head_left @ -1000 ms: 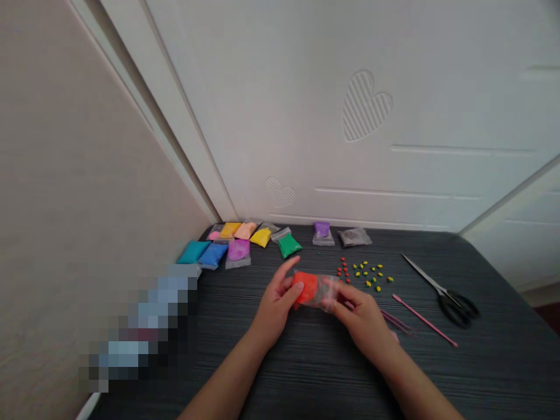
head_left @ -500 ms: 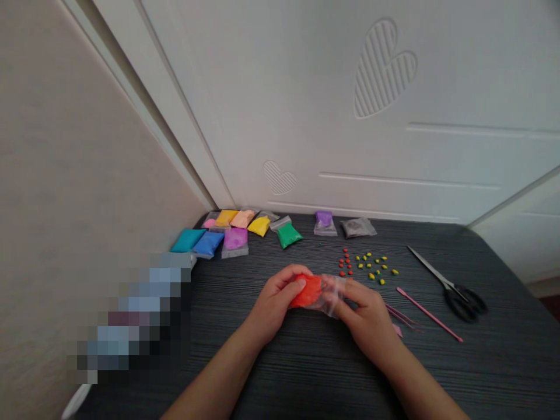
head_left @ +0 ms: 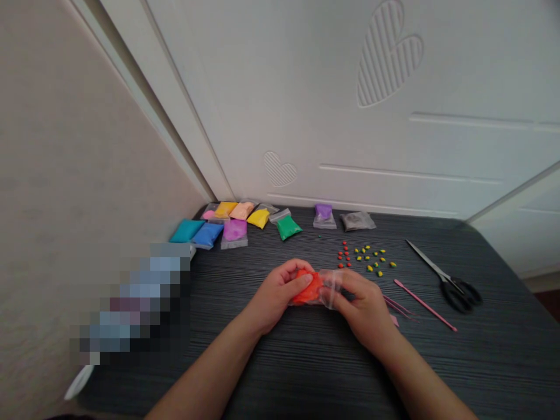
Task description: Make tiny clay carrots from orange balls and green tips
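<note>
A clear zip bag of orange-red clay (head_left: 308, 290) is held above the dark table (head_left: 262, 373) between both hands. My left hand (head_left: 276, 291) is closed round the clay end, its thumb pressed on top. At the zip end, my right hand (head_left: 362, 303) grips the bag, with thumb and fingertips at its mouth, seen through the clear plastic. Whether those fingertips touch the clay cannot be made out. Beyond the right hand lie small red pieces (head_left: 340, 257) and several yellow-green pieces (head_left: 370, 268). Pink tweezers (head_left: 400, 307) lie partly hidden behind the right hand.
Right of the hands are a pink stick tool (head_left: 426, 306) and black-handled scissors (head_left: 455, 287). Along the back are bags of green clay (head_left: 288, 228), purple clay (head_left: 324, 212), blue clay (head_left: 207, 234) and grey material (head_left: 357, 221). A white panel (head_left: 306, 105) rises behind the table.
My left fingers, one stretched out a second ago, have curled round the bag. My right fingertips have moved further into the bag's mouth end. The view has shifted slightly.
</note>
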Demonstrator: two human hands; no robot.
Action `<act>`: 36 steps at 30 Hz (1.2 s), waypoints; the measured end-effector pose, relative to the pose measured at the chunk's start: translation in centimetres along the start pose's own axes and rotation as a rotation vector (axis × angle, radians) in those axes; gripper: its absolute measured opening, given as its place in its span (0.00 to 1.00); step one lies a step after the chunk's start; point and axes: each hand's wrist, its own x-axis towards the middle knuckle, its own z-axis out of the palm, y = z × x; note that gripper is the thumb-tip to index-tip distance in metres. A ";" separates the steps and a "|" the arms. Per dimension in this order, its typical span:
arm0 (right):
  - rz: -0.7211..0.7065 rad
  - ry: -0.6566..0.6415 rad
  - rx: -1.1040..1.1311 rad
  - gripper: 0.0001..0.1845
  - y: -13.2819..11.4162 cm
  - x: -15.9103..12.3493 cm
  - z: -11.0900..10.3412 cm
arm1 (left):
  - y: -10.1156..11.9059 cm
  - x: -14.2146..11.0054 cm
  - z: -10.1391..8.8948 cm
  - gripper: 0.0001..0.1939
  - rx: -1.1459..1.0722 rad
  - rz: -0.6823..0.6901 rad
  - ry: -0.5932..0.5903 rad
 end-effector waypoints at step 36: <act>0.146 -0.029 0.417 0.02 0.1 0.1 -2.1 | 0.5 0.4 -0.9 0.05 -0.134 -0.004 -0.049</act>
